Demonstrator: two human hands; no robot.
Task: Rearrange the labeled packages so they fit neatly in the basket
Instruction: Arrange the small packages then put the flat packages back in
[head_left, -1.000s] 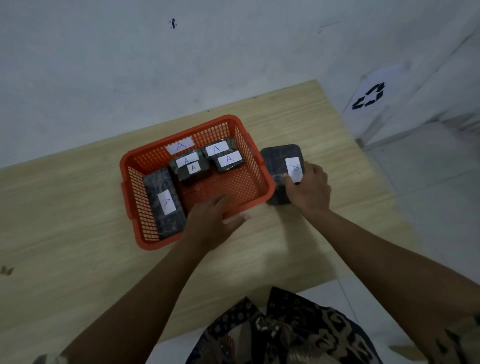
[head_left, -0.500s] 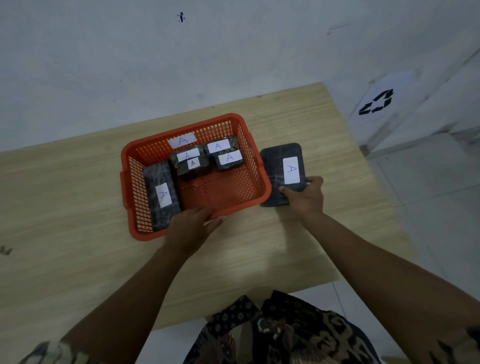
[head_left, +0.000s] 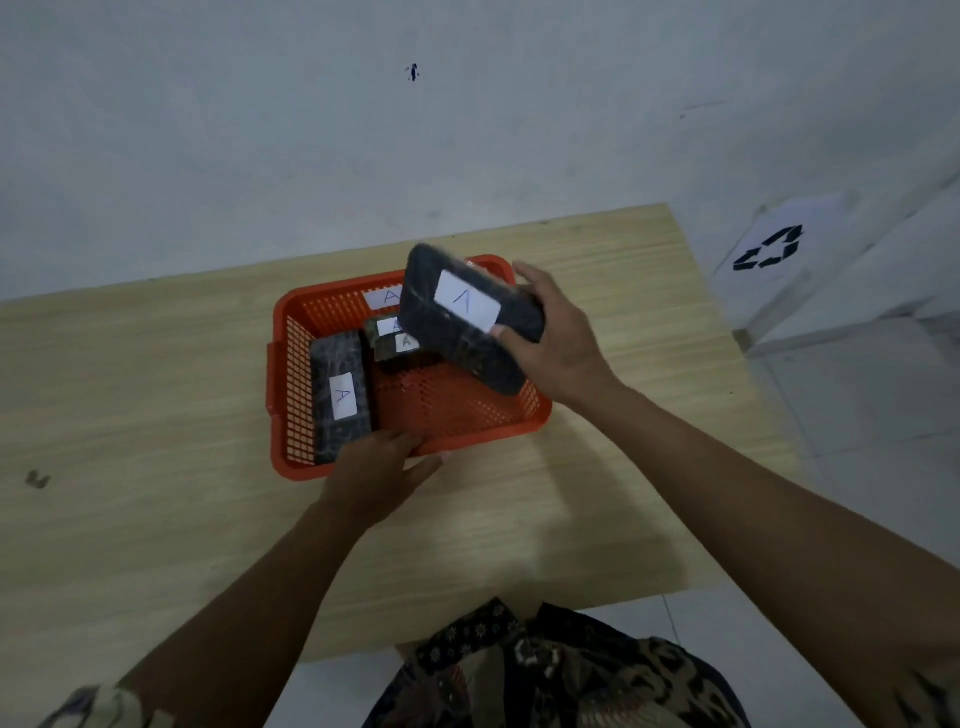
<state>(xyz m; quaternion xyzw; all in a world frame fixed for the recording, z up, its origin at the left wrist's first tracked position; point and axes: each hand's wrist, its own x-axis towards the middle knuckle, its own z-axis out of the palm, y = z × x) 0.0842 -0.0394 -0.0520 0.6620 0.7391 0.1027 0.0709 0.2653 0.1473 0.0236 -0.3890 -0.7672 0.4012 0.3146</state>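
Packages are my concern: the big package (head_left: 470, 317) is clamped in my right hand (head_left: 558, 338), tilted above the right side of the basket (head_left: 415, 415). It may land on the small packages (head_left: 389, 338) at the far wall. My left hand (head_left: 376, 470) presses flat on the near rim, gripping nothing.
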